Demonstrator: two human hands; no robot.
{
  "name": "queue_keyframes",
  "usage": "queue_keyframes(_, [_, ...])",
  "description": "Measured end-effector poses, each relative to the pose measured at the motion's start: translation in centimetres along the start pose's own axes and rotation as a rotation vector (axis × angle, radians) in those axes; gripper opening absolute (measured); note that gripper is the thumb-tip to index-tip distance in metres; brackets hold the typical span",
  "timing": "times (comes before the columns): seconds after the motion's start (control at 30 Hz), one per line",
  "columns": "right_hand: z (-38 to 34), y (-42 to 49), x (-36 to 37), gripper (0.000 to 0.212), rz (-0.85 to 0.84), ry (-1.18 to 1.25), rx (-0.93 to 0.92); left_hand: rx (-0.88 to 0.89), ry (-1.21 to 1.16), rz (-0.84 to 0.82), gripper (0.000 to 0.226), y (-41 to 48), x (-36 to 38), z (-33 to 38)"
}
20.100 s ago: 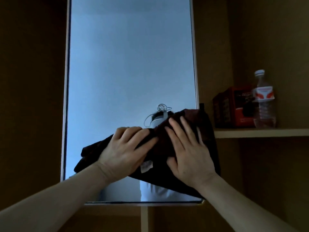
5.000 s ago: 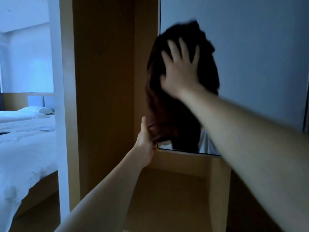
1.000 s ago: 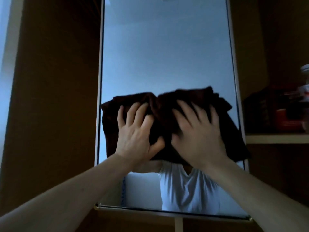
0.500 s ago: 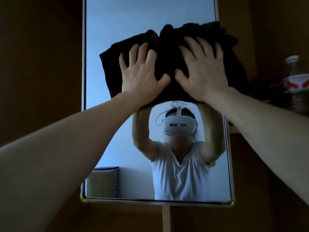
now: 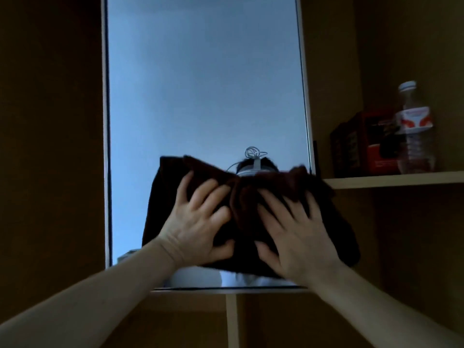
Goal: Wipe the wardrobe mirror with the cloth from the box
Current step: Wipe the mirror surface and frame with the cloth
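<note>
Cloth (image 5: pixel 337 232) drops from mirror (image 5: pixel 200 84) top to foot, ending a downstroke; left grip (image 5: pixel 198 223) and right grip (image 5: pixel 295 237) press it, spread.

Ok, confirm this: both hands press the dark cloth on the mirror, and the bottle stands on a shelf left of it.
Wrong side: the head view shows the bottle on the shelf right of the mirror. Left hand and right hand do press the dark cloth on it.

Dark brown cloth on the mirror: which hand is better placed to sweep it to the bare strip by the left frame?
Probably left. The left hand presses the dark brown cloth nearest that strip of tall framed mirror; the right hand lies nearer the right frame.
</note>
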State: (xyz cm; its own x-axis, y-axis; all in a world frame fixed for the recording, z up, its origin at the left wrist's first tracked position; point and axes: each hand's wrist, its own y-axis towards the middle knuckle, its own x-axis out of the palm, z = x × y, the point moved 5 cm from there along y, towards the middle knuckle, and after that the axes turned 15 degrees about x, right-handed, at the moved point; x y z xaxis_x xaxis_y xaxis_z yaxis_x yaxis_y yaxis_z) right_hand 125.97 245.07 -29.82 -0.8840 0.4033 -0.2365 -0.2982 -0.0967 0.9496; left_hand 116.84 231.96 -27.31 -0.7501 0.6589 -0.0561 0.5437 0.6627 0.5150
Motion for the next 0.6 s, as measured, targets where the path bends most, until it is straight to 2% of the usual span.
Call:
queue_keyframes(0.2, [2.5, 11.9, -2.6, 0.060, 0.127, -0.047, 0.095, -0.337, 0.052, -0.045, 0.056, 5.6, -0.6, -9.1])
queue_keyframes(0.33, [2.0, 11.4, -2.5, 0.058, 0.172, -0.002, 0.200, -0.437, 0.036, -0.046, 0.055, 5.5, -0.5, -8.7])
queue_keyframes(0.47, [-0.1, 3.1, -0.5, 0.059, 0.118, 0.048, 0.194, -0.242, 0.020, 0.001, 0.054, 1.5, 0.1, -2.8])
queue_keyframes(0.6, [-1.9, -5.1, 1.4, 0.061, -0.055, -0.035, 0.004, 0.093, -0.035, -0.023, 0.054, -3.1, -0.1, 3.6])
